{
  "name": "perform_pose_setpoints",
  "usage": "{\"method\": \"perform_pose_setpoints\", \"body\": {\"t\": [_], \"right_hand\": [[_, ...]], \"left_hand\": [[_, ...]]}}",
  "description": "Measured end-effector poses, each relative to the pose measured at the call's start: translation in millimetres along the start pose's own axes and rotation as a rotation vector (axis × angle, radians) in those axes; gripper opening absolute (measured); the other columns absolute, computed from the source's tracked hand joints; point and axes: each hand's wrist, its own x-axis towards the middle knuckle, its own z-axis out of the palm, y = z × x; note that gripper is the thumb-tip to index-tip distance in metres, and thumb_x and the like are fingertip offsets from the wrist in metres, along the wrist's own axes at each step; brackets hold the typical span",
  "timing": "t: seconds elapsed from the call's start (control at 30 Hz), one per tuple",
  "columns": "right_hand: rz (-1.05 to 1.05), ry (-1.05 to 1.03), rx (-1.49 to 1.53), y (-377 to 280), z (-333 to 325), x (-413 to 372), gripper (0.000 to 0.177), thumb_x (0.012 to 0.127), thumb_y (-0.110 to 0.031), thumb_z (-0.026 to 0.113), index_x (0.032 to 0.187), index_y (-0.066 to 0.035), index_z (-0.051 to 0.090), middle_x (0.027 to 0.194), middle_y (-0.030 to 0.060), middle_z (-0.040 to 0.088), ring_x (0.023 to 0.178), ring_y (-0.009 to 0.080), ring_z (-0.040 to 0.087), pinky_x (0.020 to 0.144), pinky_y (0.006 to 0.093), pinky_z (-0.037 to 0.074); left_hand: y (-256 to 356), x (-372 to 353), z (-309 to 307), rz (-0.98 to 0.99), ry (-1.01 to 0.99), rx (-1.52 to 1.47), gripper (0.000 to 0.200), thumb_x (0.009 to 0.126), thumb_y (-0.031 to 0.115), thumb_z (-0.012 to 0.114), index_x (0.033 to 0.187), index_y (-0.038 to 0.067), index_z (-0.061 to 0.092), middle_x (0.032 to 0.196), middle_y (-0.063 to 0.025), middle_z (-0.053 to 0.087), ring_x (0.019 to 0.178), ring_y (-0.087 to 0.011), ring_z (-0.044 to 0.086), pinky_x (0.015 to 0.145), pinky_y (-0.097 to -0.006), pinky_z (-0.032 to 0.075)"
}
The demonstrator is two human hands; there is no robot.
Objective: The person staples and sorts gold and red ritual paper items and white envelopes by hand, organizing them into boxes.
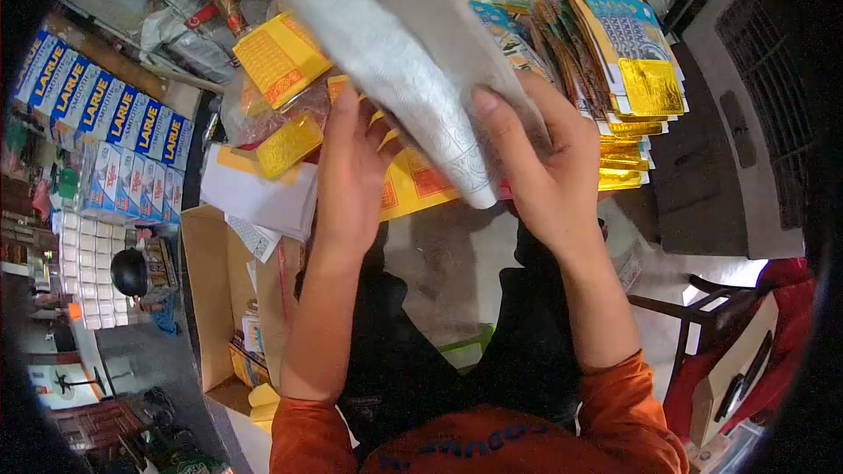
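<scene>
in the middle of my view, raised above the table edge, i see the white paper bundle, tilted so its lower end points down towards the lap. the right hand is closed on that lower end, thumb across the front and fingers wrapped behind. the left hand is stretched out with its back to me and its fingertips go behind the bundle's lower edge. i cannot tell whether it grips anything.

just under both hands lies a yellow printed sheet. left of the bundle are a yellow packet, a gold foil packet and some loose white sheets. to the right, a fanned stack of coloured papers is topped by a gold square. farther left stand blue larue boxes, and an open cardboard box sits below the white sheets.
</scene>
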Motion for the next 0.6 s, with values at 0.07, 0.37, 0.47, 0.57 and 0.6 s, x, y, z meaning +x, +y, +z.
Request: {"method": "perform_pose_setpoints", "body": {"t": [0.07, 0.37, 0.47, 0.57, 0.6], "right_hand": [[0.003, 0.034, 0.009, 6.7, 7.5, -1.9, 0.024, 0.094, -0.019, 0.065, 0.109, -0.001, 0.070, 0.077, 0.0134, 0.071, 0.070, 0.0136, 0.068, 0.067, 0.0297, 0.052], [-0.001, -0.052, 0.077, 13.8, 17.9, 1.0, 0.032, 0.097, -0.020, 0.062, 0.122, -0.001, 0.068, 0.118, 0.0183, 0.069, 0.111, 0.0208, 0.065, 0.097, 0.0328, 0.047], [0.107, -0.212, 0.276, 15.0, 13.7, 6.0, 0.040, 0.103, -0.027, 0.048, 0.130, -0.001, 0.063, 0.131, 0.0137, 0.062, 0.120, 0.0196, 0.056, 0.107, 0.0339, 0.038], [0.327, -0.177, 0.513, 13.8, 19.7, 4.5, 0.044, 0.100, -0.027, 0.054, 0.138, -0.003, 0.057, 0.129, 0.0104, 0.063, 0.117, 0.0173, 0.058, 0.103, 0.0315, 0.041], [0.355, -0.135, 0.487, 11.3, 21.0, 3.2, 0.047, 0.099, -0.025, 0.058, 0.139, -0.003, 0.055, 0.127, 0.0092, 0.064, 0.113, 0.0157, 0.059, 0.101, 0.0298, 0.042]], "left_hand": [[1.6, 1.7, -5.7, 0.024, -0.008, -0.109, 0.059, 0.104, 0.045, 0.048, 0.145, 0.004, 0.041, 0.141, -0.0098, 0.052, 0.133, -0.0229, 0.047, 0.113, -0.0389, 0.034], [-0.4, 8.0, -20.7, 0.185, 0.063, -0.082, 0.047, 0.094, 0.012, 0.067, 0.136, 0.001, 0.048, 0.128, -0.0076, 0.059, 0.116, -0.0159, 0.056, 0.101, -0.0330, 0.043], [-0.7, 7.9, -22.9, 0.192, 0.078, -0.089, 0.048, 0.093, 0.008, 0.068, 0.136, 0.002, 0.049, 0.128, -0.0081, 0.061, 0.115, -0.0161, 0.058, 0.100, -0.0320, 0.045], [-0.4, 7.7, -26.5, 0.138, 0.070, -0.120, 0.047, 0.093, 0.006, 0.068, 0.136, 0.002, 0.049, 0.128, -0.0082, 0.061, 0.114, -0.0160, 0.061, 0.097, -0.0317, 0.048], [0.0, 7.6, -25.8, 0.140, 0.077, -0.128, 0.047, 0.093, 0.007, 0.067, 0.136, 0.002, 0.049, 0.128, -0.0082, 0.061, 0.114, -0.0161, 0.061, 0.097, -0.0319, 0.049]]}}
